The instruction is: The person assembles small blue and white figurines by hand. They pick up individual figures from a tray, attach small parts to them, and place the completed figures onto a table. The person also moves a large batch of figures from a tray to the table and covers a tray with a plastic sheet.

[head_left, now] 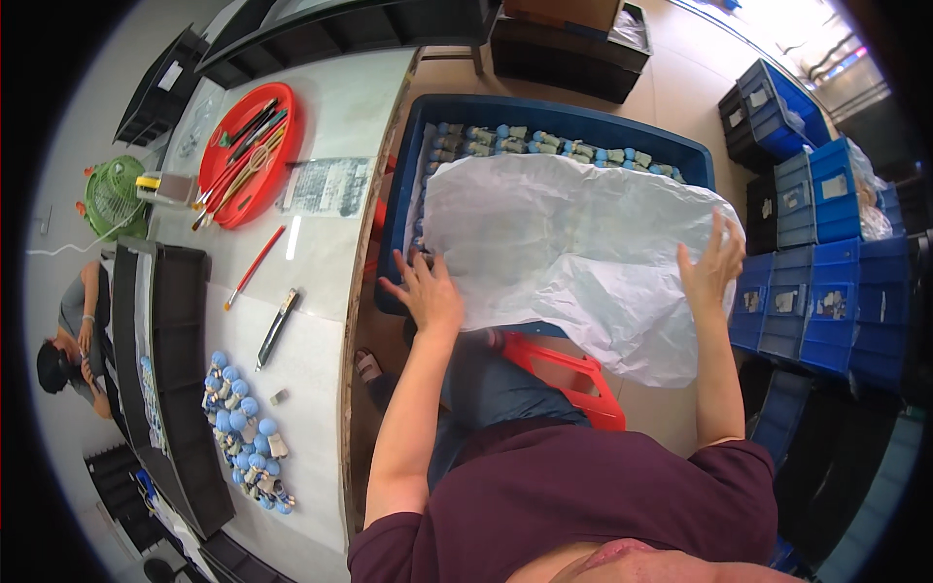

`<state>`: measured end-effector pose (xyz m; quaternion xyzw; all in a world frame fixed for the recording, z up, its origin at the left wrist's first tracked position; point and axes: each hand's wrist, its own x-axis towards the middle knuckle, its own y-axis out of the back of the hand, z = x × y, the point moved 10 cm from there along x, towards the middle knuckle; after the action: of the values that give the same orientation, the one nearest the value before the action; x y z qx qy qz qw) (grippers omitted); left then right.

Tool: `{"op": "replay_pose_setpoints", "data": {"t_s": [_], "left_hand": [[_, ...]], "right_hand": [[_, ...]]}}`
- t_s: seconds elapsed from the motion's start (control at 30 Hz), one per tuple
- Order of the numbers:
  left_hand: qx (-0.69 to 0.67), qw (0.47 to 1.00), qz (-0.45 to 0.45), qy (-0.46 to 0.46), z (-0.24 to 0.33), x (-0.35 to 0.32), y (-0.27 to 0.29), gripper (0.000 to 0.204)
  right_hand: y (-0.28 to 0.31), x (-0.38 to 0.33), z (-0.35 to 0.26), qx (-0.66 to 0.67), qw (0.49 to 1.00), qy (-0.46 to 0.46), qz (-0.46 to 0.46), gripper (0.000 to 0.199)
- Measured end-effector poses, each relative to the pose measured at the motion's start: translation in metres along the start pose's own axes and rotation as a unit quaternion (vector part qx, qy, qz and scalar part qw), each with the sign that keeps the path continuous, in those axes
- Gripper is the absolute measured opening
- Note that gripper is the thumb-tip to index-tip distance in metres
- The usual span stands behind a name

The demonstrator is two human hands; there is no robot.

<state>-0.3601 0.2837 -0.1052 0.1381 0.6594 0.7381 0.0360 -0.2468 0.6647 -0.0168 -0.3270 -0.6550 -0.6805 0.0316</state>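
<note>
A thin, crinkled white sheet (pixel 564 248) lies across a large blue bin (pixel 544 107), and its near right part hangs over the rim. Along the far side, rows of small blue-headed figurines (pixel 530 138) show past the sheet; those beneath it are hidden. My left hand (pixel 428 291) is open at the sheet's left edge, its fingers spread by the bin's left side. At the right end of the sheet, my right hand (pixel 712 260) rests with thumb and fingers apart, touching the sheet.
On the white worktable (pixel 316 253) at left are a red tray (pixel 233 199) of brushes and tools, a red brush (pixel 255 267), a cutter knife (pixel 279 328) and a figurine pile (pixel 243 437). Blue crates (pixel 826 282) stack at right. A red stool (pixel 573 374) stands near my legs. Another person (pixel 73 340) sits far left.
</note>
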Motion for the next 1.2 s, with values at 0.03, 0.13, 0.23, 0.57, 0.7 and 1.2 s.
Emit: {"op": "replay_pose_setpoints", "data": {"t_s": [0.03, 0.13, 0.23, 0.57, 0.7, 1.2], "left_hand": [[-0.007, 1.0, 0.015, -0.015, 0.004, 0.001, 0.008, 0.034], [-0.079, 0.991, 0.018, -0.104, 0.021, -0.008, 0.007, 0.036], [-0.153, 0.972, -0.034, -0.172, 0.039, -0.025, -0.002, 0.042], [-0.148, 0.966, -0.161, -0.138, 0.008, -0.021, -0.035, 0.064], [-0.122, 0.969, -0.196, -0.085, -0.005, -0.009, -0.046, 0.072], [-0.138, 0.975, -0.129, -0.119, -0.002, 0.032, -0.043, 0.069]], "right_hand": [[0.005, 0.01, -0.034, 0.081, 0.994, 0.07, 0.009, 0.081], [-0.036, 0.039, -0.126, 0.415, 0.884, 0.075, -0.2, 0.077], [-0.076, 0.075, -0.206, 0.434, 0.851, 0.138, -0.263, 0.077], [-0.239, 0.153, -0.288, 0.394, 0.857, -0.012, -0.332, 0.038], [-0.26, 0.171, -0.299, 0.334, 0.917, 0.008, -0.22, 0.033], [-0.109, 0.112, -0.176, 0.225, 0.962, 0.153, 0.027, 0.047]]}}
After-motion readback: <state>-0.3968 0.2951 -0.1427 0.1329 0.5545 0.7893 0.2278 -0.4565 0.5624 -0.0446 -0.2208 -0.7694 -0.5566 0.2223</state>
